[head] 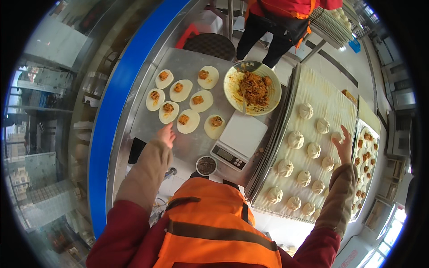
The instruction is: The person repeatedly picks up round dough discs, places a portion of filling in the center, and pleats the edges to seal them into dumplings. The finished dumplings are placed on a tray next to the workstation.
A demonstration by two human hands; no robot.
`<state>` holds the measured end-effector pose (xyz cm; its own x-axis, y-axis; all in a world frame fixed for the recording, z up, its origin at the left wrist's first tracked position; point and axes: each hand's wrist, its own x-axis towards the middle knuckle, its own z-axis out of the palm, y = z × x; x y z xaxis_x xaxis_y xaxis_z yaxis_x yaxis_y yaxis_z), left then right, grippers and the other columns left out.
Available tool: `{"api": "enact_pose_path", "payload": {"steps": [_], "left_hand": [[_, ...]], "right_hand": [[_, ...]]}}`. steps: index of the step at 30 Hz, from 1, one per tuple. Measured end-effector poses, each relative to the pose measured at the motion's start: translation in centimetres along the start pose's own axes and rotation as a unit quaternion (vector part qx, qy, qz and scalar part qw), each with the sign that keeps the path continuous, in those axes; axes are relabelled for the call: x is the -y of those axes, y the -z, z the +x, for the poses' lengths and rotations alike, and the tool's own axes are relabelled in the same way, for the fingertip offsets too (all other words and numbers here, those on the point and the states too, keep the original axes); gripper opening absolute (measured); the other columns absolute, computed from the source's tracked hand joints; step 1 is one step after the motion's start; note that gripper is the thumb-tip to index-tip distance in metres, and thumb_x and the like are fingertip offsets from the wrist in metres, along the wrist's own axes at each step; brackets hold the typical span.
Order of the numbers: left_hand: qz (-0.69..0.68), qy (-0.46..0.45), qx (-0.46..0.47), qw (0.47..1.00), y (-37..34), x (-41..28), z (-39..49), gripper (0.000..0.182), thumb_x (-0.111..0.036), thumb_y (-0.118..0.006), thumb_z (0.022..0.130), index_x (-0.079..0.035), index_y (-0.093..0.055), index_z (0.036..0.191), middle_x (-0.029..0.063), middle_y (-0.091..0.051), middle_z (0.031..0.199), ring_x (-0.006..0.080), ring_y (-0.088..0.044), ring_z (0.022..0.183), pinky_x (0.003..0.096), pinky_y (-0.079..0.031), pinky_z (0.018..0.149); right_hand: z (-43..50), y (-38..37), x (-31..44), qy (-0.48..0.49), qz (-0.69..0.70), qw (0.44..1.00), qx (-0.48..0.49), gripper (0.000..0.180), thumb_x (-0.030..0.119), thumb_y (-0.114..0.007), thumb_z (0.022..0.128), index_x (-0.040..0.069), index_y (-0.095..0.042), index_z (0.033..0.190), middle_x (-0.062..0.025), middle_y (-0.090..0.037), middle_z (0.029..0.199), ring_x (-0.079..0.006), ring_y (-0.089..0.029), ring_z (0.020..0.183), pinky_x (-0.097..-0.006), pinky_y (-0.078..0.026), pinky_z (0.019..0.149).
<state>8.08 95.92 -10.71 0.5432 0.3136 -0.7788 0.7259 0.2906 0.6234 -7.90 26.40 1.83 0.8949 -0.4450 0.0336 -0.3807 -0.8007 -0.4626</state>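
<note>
My left hand [166,135] hovers at the near edge of a group of round dough wrappers, fingers loosely apart and nothing visible in them. Closest to its fingertips is a filled dough wrapper [163,117]; another wrapper [193,126] lies just right of it. Each wrapper carries a lump of orange-brown filling. Over the lined tray [321,90] is my right hand [344,147], thumb and fingers spread beside a pleated bun [336,137] that they partly hide. Whether they touch it is unclear. Several pleated buns [296,139] sit in rows on that tray.
A bowl of filling [231,95] with a utensil stands behind a digital scale [244,129]. Nearer me is a small dark-filled bowl [206,165]. Another tray [363,197] holds filled dough pieces at far right. Across the table stand a stool [211,45] and another person [278,30].
</note>
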Motion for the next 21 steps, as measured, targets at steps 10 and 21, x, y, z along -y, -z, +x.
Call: {"api": "enact_pose_path", "payload": {"steps": [10, 21], "left_hand": [[0.431, -0.281, 0.135, 0.847, -5.2, -0.7, 2.2, 0.046, -0.029, -0.083, 0.072, -0.004, -0.057, 0.100, 0.0060, -0.064, 0.087, 0.0198, -0.063, 0.079, 0.0338, -0.049, 0.070], [-0.156, 0.105, 0.391, 0.901, -3.3, -2.7, -10.8, 0.034, -0.016, -0.057, 0.096, -0.002, -0.052, 0.126, 0.0138, -0.058, 0.127, 0.0260, -0.059, 0.116, 0.0443, -0.048, 0.101]], "right_hand": [[-9.3, 0.6, 19.7, 0.073, 0.028, 0.997, -0.003, 0.044, 0.008, -0.076, 0.077, 0.007, -0.063, 0.119, -0.0107, -0.059, 0.125, -0.0285, -0.055, 0.118, -0.0391, -0.043, 0.101], [-17.3, -12.2, 37.0, -0.076, 0.401, 0.899, 0.157, 0.037, 0.021, -0.069, 0.090, 0.001, -0.063, 0.120, -0.0089, -0.066, 0.109, -0.0177, -0.062, 0.096, -0.0295, -0.052, 0.077]]}}
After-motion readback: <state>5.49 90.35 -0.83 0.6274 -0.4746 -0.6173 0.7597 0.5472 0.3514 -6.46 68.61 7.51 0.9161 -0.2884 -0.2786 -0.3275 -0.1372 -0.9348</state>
